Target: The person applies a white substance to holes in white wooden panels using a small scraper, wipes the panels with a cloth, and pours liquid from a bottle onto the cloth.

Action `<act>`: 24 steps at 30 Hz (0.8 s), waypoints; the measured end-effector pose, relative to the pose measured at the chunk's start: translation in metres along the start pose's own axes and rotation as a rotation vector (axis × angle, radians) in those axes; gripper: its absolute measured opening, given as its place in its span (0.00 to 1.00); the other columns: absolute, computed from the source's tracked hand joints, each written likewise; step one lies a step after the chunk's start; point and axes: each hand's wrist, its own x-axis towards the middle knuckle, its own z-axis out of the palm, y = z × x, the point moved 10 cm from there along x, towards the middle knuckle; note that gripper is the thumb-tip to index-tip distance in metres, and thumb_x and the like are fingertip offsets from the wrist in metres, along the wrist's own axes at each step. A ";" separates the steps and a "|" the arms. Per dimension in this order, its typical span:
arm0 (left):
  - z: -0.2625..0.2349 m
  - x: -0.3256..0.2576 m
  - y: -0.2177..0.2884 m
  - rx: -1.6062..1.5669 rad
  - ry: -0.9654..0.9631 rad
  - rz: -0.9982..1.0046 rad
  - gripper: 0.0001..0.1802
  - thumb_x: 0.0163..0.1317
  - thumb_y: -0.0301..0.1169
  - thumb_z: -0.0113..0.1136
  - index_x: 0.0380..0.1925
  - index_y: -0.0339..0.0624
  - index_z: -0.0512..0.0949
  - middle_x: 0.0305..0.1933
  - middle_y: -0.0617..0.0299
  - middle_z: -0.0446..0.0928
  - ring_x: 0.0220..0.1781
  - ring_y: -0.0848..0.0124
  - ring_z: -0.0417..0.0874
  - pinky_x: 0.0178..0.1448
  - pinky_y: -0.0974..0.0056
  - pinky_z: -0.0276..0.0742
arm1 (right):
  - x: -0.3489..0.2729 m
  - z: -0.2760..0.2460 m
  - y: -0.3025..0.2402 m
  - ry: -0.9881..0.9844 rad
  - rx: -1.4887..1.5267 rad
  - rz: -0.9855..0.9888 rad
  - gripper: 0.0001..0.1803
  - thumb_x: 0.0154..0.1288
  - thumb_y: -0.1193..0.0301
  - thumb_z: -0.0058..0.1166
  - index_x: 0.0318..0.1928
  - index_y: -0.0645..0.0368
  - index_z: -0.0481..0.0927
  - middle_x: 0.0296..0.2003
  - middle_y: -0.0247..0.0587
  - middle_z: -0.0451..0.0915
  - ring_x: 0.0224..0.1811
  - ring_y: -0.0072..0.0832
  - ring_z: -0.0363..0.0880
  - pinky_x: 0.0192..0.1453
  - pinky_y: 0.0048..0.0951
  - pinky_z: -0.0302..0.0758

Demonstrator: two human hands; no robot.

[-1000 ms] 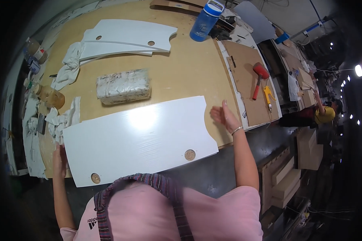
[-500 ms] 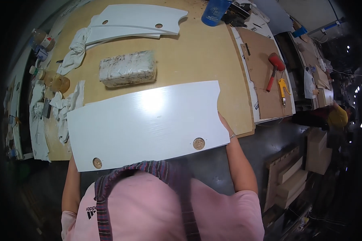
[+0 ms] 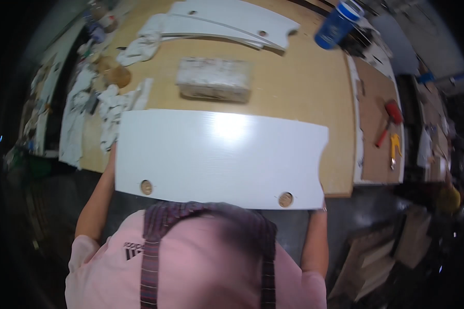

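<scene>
A white board [image 3: 216, 159] with one gently curved long side, a notched right end and two round holes near its near edge lies level before me, over the table's front edge. My left hand [image 3: 113, 148] grips its left end; little of the hand shows past the edge. At the right end my right hand [image 3: 322, 200] holds the board too, its fingers mostly hidden behind or under it. Just beyond the board sits a block wrapped in scuffed whitish covering [image 3: 214, 79], blurred and apart from both hands.
More white boards [image 3: 232, 23] are stacked at the table's far side, beside a crumpled white cloth [image 3: 143, 44]. A blue tumbler [image 3: 337, 26] stands far right. A red mallet [image 3: 391, 119] and yellow air gun [image 3: 395, 149] lie on brown board. Bottles [image 3: 113, 72] and rags line the left.
The whole scene has shifted right and turned clockwise in view, as my head moved. Both hands still hold the white board, whose right end now sits lower in the picture than its left.
</scene>
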 end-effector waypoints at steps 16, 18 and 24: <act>-0.061 0.024 0.172 0.159 0.475 0.585 0.07 0.67 0.26 0.53 0.33 0.37 0.79 0.38 0.61 0.82 0.41 0.75 0.81 0.43 0.67 0.76 | -0.104 0.030 -0.118 0.364 -0.186 -0.577 0.30 0.77 0.54 0.34 0.62 0.67 0.71 0.60 0.49 0.74 0.63 0.37 0.71 0.70 0.37 0.62; 0.017 -0.023 0.247 -0.298 0.088 0.731 0.08 0.68 0.23 0.51 0.35 0.38 0.80 0.41 0.59 0.83 0.42 0.77 0.81 0.43 0.71 0.76 | -0.108 0.043 -0.139 0.496 -0.529 -0.499 0.27 0.77 0.57 0.38 0.60 0.69 0.73 0.58 0.50 0.76 0.61 0.35 0.72 0.68 0.35 0.63; 0.298 -0.121 0.270 0.639 -0.658 1.274 0.07 0.52 0.27 0.65 0.33 0.46 0.81 0.36 0.60 0.76 0.40 0.60 0.79 0.44 0.60 0.76 | -0.086 0.091 -0.158 0.608 -1.143 -0.295 0.26 0.69 0.53 0.49 0.46 0.68 0.80 0.35 0.59 0.82 0.41 0.47 0.81 0.47 0.42 0.75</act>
